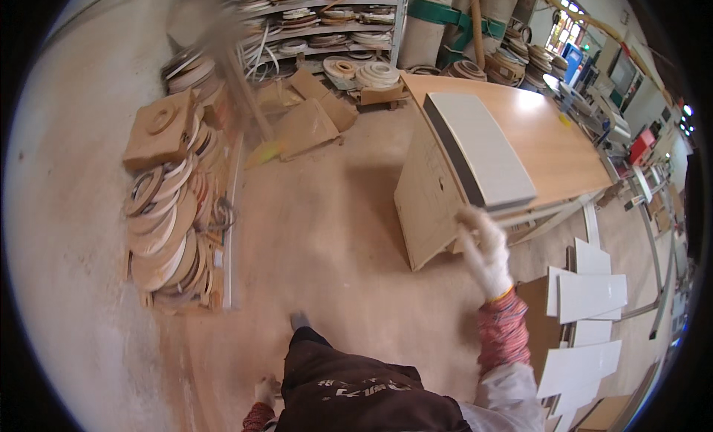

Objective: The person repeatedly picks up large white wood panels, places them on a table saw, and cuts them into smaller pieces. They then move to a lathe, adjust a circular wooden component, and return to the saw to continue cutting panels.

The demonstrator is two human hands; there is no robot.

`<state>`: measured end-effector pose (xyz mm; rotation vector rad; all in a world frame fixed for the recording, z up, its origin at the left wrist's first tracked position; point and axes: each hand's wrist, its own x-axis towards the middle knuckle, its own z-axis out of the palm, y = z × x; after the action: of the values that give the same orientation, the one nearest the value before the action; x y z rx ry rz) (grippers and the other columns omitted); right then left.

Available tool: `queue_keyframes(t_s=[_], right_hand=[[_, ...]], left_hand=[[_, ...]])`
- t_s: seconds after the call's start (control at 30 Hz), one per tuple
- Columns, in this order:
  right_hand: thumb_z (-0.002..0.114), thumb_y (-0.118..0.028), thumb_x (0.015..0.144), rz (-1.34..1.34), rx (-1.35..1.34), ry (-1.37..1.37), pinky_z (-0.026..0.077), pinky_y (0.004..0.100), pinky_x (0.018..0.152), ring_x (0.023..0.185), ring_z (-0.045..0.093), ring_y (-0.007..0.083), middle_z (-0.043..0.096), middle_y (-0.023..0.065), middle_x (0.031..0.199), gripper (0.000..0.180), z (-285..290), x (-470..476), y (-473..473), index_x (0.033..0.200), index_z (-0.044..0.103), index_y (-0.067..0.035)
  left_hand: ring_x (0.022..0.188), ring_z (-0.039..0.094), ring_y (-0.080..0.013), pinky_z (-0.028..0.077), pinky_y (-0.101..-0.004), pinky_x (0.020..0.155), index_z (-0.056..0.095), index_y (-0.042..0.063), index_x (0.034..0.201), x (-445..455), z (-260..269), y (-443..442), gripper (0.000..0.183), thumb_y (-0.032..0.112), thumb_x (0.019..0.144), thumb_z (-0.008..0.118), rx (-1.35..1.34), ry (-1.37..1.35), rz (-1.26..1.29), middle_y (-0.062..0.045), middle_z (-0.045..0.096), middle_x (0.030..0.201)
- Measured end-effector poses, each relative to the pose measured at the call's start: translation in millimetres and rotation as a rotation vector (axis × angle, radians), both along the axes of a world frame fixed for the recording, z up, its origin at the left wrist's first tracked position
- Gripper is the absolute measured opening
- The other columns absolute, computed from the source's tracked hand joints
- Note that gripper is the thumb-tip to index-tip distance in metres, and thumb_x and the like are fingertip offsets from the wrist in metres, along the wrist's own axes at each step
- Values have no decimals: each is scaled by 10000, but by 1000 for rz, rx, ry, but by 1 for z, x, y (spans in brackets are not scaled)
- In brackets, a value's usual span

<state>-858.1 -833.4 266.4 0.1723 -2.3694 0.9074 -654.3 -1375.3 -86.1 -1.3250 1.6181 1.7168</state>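
My right hand (486, 248), in a white glove with a patterned red sleeve above it, is raised beside the near corner of a wood-toned worktable (562, 153). Its fingers are partly spread and nothing shows in them. Just beyond the fingertips lies a pale rectangular panel stack (479, 145) with dark edges, along the table's left side. Whether the fingers touch the stack or the table, I cannot tell. My left hand (268, 389), also gloved, hangs low beside my dark apron (356, 382). It is small and blurred, so its finger position is unclear.
Edge-banding rolls (161, 237) lean along the left wall, with a cardboard box (159, 128) above them. Flattened cardboard (306, 126) lies ahead on the floor. Shelves (334, 28) hold more rolls. White boards (590, 298) are stacked at my right. Machinery (607, 120) stands farther right.
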Motion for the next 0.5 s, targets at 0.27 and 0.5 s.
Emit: queue_keyframes(t_s=[0.27,0.5], right_hand=[[641,-184,946,-662,260,-76,513,444,1006,1180,657,374,666,226,1286,429,-1,-253,152,1337,581,-18],[582,-331,962,-1343,125,-342,479,494,1027,1184,616,426,649,260,1265,473,-76,-322,264,1341,590,-48]], left_hand=[[629,590,-319,527,-490,548,605,53,1097,-276,-75,-42,322,348,969,597,51,-232,-128,-127,577,805],[622,603,-275,530,-458,527,612,83,1105,-698,-11,-43,294,345,971,616,-147,230,-336,-87,607,817]])
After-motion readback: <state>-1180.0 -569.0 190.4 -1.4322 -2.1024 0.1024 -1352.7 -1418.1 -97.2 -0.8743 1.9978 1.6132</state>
